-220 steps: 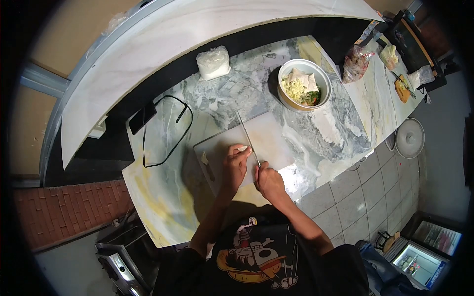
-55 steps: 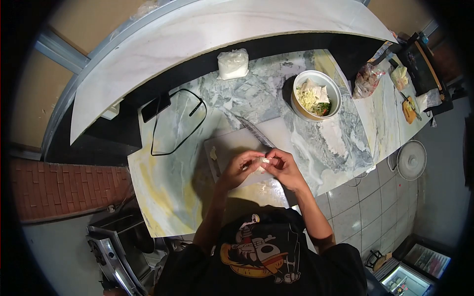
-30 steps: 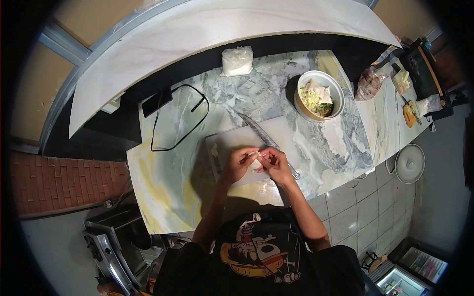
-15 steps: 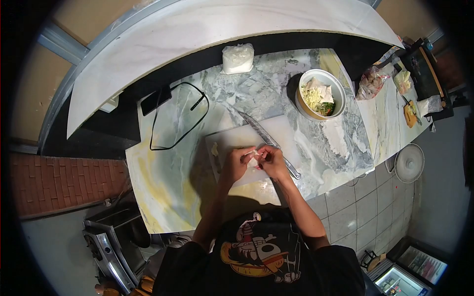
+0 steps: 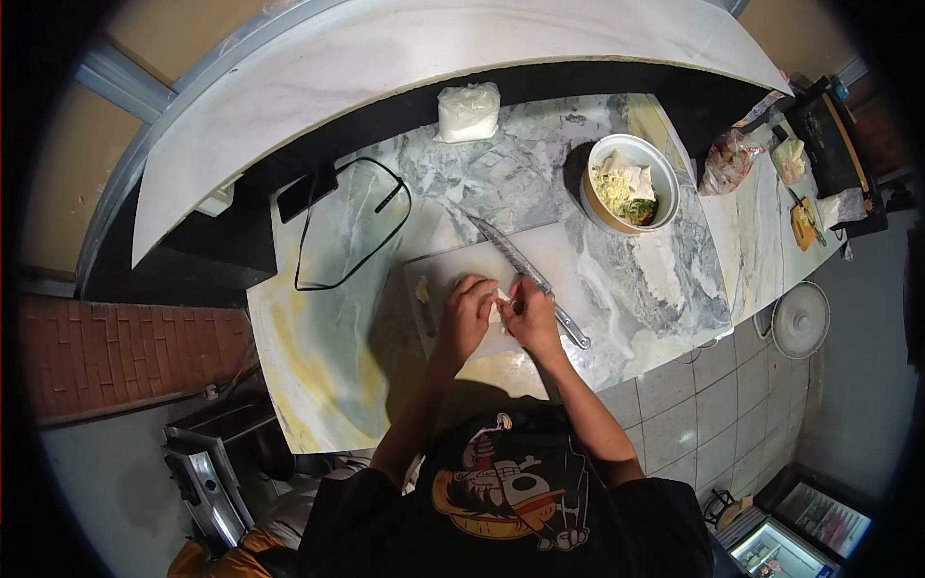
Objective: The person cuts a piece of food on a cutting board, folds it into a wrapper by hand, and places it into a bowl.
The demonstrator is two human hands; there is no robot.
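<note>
Over the white cutting board [image 5: 567, 255], my left hand [image 5: 465, 316] and my right hand [image 5: 532, 318] meet with fingers bent and pressed together. Between their fingertips is a small whitish piece [image 5: 496, 308], mostly covered by the fingers; its kind I cannot tell. A long kitchen knife [image 5: 514, 257] lies slantwise across the board, just beyond my right hand, its handle pointing toward me past the board's right side. Near the board's left edge, beside my left hand, lies a small pale yellowish scrap [image 5: 421, 289].
A pot [image 5: 672, 181] at the back right holds shredded pale and green vegetables and a white block. A bag of white powder [image 5: 469, 114] stands at the back wall. A black cable loop [image 5: 405, 217] and a dark phone-like slab [image 5: 306, 193] lie at left. More bags [image 5: 729, 164] sit far right.
My left hand's fingers have curled over the whitish piece, covering more of it. My right fingers have shifted slightly and stay close to it. The knife and board lie as before.
</note>
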